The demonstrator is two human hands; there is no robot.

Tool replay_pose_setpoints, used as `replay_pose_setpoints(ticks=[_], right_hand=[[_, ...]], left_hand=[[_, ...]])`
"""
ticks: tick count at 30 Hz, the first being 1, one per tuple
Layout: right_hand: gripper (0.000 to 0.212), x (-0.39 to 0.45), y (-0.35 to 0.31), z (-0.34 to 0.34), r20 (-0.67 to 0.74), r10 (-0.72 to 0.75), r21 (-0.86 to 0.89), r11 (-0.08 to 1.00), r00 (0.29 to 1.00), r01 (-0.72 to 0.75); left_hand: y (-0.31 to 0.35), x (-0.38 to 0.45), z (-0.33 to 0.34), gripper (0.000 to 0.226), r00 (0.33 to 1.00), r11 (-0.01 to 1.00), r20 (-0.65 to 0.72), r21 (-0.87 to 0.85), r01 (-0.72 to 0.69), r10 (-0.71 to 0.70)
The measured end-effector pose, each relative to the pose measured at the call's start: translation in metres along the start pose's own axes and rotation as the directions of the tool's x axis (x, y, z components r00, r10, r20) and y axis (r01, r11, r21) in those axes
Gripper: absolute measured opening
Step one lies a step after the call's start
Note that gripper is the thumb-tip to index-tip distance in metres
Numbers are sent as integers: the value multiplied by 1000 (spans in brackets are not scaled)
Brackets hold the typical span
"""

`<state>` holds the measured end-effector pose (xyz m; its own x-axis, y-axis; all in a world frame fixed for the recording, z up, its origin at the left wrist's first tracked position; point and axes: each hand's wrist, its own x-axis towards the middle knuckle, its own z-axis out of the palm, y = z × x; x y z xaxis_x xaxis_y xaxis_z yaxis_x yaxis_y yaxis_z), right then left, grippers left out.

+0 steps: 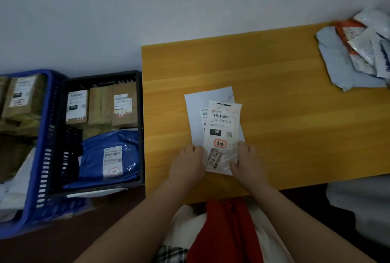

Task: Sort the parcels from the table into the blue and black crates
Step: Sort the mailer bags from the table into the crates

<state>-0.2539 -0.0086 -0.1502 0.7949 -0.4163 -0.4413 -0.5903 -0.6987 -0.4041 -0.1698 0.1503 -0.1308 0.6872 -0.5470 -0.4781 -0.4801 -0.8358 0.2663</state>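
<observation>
Wooden table with orange-yellow top [285, 98] filled the right half of the view; wall behind it.

Left of the table, on the floor: blue plastic slatted crate [45, 157] holding brown cardboard boxes with labels, and, just beside it and against the table edge, black plastic slatted crate [101, 77] holding more labelled cardboard boxes plus a glossy blue poly mailer [99, 157].

Far right corner of the table: loose heap of grey and white soft mailers, one with orange print [356, 51]. Unsorted, well apart from the hands.

Near the front edge of the table: flat white envelope [211, 98] lying under a small clear-plastic parcel with a white "060" shipping label [223, 127]. A second label on the envelope was partly hidden beneath the parcel.

Left hand [187, 163] and right hand [247, 161] sat close together, one at each side of the small parcel's near end, fingers curled at its edges. Whether both gripped only the parcel or also the envelope beneath could not be told.

Judgement: label check or lift in hand; much of the sorting seemed done.

Risks: the slick film could slide from a light pinch; the envelope could come up with the parcel and both land in one crate; a wrong label read could send it to the wrong crate.
</observation>
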Motion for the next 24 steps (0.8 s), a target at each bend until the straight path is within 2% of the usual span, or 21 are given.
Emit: replay_pose_setpoints(ticks=[4,9,12,14,17,21,24], right_hand=[[52,5,4,-1,19,64,91,994,998,-65],[46,4,11,1,102,29,98,994,994,-39],[42,9,13,-1,97,22,143,989,995,-36],[37,11,17,-6,83,47,276,959,995,-68],[34,14,31,-19,-15,136,434,894,991,-116],[30,12,59,-34,-84,193,472,872,978,-132],[29,7,77,-40,-105,218,469,871,970,-145]], left_hand=[[7,7,3,38,998,992,-37,-118,44,-49],[17,10,11,43,990,961,-4,-241,136,-141],[25,13,10,40,981,928,-28,-332,171,-190],[34,13,9,42,983,927,-46,-342,152,-178],[54,11,10,58,993,937,-53,-340,84,-108],[87,8,16,54,998,935,-55,-354,-27,8],[106,8,21,55,997,930,-69,-362,-66,44]])
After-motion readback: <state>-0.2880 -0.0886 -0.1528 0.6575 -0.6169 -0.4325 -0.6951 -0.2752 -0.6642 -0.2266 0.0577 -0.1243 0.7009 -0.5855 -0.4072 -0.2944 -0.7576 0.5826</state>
